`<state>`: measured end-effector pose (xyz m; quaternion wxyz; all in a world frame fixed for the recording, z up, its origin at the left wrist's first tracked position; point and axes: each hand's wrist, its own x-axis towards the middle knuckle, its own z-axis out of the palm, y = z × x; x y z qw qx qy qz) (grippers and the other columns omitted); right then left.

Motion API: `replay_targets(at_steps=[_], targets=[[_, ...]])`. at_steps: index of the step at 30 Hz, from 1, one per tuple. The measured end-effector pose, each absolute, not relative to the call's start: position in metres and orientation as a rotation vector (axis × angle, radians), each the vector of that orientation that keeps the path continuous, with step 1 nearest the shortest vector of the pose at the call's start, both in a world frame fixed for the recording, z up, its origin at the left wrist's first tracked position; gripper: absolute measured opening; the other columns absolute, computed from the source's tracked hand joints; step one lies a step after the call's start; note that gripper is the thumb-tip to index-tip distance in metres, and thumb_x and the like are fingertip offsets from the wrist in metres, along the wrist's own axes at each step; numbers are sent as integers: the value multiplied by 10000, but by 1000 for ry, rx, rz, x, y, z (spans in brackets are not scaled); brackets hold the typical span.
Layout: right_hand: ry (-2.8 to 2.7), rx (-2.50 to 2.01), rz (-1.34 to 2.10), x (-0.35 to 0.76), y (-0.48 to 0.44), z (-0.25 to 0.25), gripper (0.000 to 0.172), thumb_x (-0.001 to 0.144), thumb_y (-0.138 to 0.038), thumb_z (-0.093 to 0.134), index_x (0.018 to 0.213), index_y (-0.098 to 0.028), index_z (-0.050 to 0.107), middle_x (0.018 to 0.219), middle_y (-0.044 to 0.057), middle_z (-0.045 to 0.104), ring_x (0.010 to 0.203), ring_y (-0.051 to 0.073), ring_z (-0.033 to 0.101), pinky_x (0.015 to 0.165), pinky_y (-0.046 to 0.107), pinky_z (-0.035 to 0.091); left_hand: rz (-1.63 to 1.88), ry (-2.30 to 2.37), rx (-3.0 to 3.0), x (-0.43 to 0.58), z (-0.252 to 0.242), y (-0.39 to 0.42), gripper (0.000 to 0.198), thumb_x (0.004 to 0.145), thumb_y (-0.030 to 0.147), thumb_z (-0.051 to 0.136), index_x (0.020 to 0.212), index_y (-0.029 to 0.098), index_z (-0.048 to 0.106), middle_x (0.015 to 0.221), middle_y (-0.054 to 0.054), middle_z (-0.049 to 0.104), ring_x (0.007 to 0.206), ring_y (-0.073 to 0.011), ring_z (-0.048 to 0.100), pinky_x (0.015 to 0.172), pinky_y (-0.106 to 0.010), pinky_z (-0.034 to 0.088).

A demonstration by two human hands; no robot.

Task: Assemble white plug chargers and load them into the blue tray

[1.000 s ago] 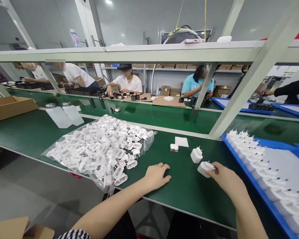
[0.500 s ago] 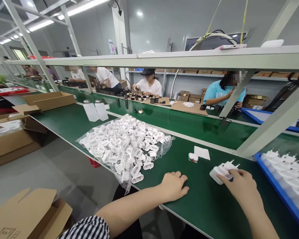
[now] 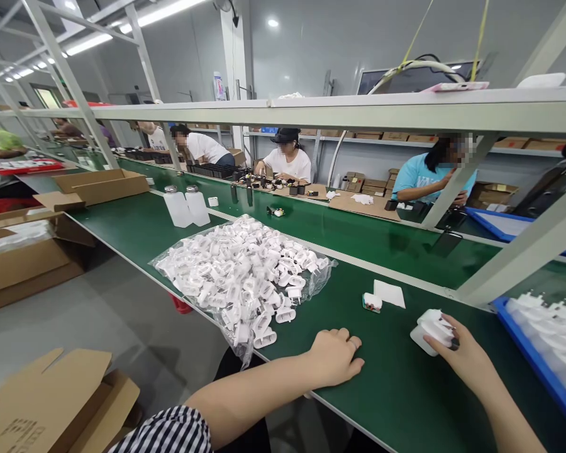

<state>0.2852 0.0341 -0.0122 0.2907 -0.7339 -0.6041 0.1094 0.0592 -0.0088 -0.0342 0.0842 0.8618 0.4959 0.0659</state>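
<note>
My right hand (image 3: 469, 355) grips a white plug adapter (image 3: 428, 332) between thumb and fingers, at the right part of the green bench. The adapter is tilted, and my fingers partly cover its pronged end. My left hand (image 3: 336, 356) lies on the bench top with fingers stretched out, holding nothing. Left of it, a big heap of white plastic plug parts (image 3: 245, 270) spreads over a clear plastic bag (image 3: 323, 277). Between the hands and farther back sit a small circuit board (image 3: 371, 302) with a white part on it and a white paper piece (image 3: 389, 293).
A blue tray (image 3: 542, 362) filled with white adapters stands at the right. Two white bottles (image 3: 178, 207) stand behind the heap. A slanted post (image 3: 514, 226) supports the overhead shelf (image 3: 339, 113). Cardboard boxes (image 3: 33, 258) are at left. Several people work across the bench.
The adapter has turned in my right hand, so its prongs show less than before. My left hand stays in place on the bench. The whole view has shifted slightly.
</note>
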Motion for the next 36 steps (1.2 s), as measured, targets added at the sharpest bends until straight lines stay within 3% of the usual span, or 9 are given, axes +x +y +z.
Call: replay_targets(at_steps=[10,14,18,20,25,29,33,36], targets=[[-1463,-1983,578,276,23,1,432,437,-429,501,781,-168,517,625,19,539,627,224,528,611,343,406,139,1416,2395,53,-22,0,371,704,386,364,1024,214,437,905,-50,517,784,-209,510,634,-313,415],[-1135,-1704,721,280,19,2,374,415,-392,569,721,-191,493,654,-2,539,717,217,522,668,335,409,5,1237,2308,84,10,33,270,726,278,311,809,187,552,814,-40,568,779,-192,519,638,-276,407],[-721,-1318,734,289,17,1,390,401,-360,625,716,-204,457,759,0,537,869,211,485,723,316,423,351,1287,2254,158,23,63,353,753,311,297,1020,138,448,1004,-91,503,905,-213,459,715,-301,385],[-636,-1219,726,293,16,0,351,413,-362,635,670,-198,460,748,1,529,903,213,468,741,318,428,341,1326,2224,193,20,70,473,711,361,402,1100,95,372,1071,-134,449,969,-252,406,742,-330,372],[-618,-1225,776,301,16,-3,333,422,-338,652,663,-182,481,697,-5,537,833,213,508,712,338,455,213,1460,2043,230,12,75,754,518,215,651,1157,63,279,1132,-180,368,1017,-266,360,778,-314,363],[-572,-1232,849,306,19,-8,345,391,-335,665,635,-172,485,677,8,543,807,231,519,679,364,463,269,1363,1842,220,5,83,693,462,198,677,1071,75,370,1074,-158,433,961,-246,430,772,-300,379],[-588,-1137,878,308,24,-14,379,395,-353,665,678,-182,481,711,18,564,857,244,503,683,391,451,536,1064,1696,205,-11,89,657,518,158,632,1088,86,313,1007,-76,498,891,-156,483,743,-215,401],[-694,-1090,938,310,28,-22,366,432,-365,655,699,-191,475,746,17,570,854,235,511,696,407,435,545,940,1826,197,-24,87,681,515,158,625,1101,74,287,1039,-90,465,902,-163,475,735,-222,407]])
